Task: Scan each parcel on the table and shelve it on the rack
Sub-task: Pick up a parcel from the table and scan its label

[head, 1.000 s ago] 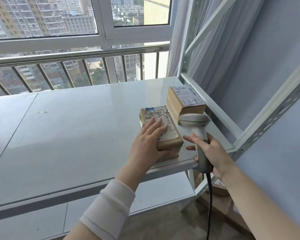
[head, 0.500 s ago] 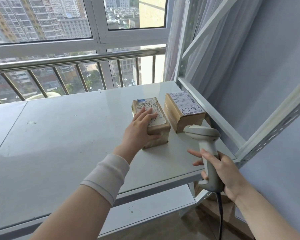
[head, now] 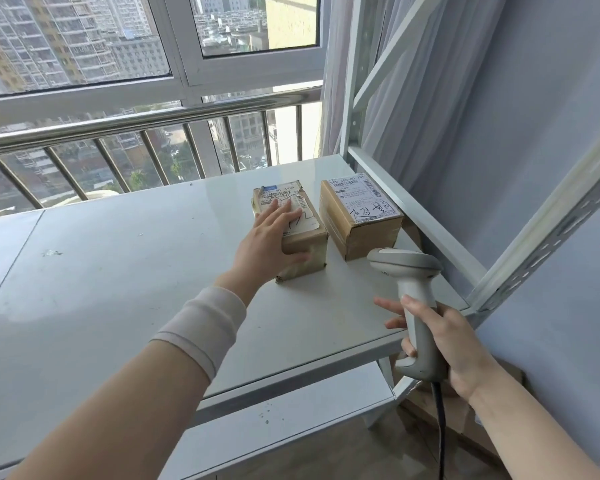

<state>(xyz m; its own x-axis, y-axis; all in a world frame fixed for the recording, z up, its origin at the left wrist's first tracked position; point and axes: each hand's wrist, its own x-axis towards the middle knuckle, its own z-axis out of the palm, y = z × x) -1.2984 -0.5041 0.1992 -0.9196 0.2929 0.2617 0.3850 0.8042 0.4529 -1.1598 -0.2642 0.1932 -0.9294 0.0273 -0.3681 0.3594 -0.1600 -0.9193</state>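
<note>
Two brown cardboard parcels sit side by side on the white desk [head: 118,278], near its far right corner, with a narrow gap between them. Each one carries one white shipping label on its top face, with handwriting scrawled across it.

The left parcel [head: 293,195] is under the left hand [head: 267,244]. Its four fingers [head: 284,216] lie straight and slightly spread, flat on the label. The thumb is laid along the near face of the box, so the hand rests on the parcel rather than closing round it. One pale sleeve cuff [head: 201,323] bands that forearm.

The right parcel [head: 359,213] stands untouched, just beside the lower beam of the grey metal rack [head: 426,220] that runs along the desk's right edge.

The right hand [head: 447,337] holds one grey handheld scanner [head: 409,292] upright above the desk's near right corner. The thumb and lower fingers are wrapped round its handle, while two fingers stick out loosely to the left. The scanner's head is in front of the right parcel's near face, apart from it. One black cable [head: 439,427] hangs from the base of the handle.

Below the desk runs one lower shelf [head: 291,420]. Behind it are a steel railing [head: 136,119] and a window, with a pale curtain [head: 413,98] behind the rack.
</note>
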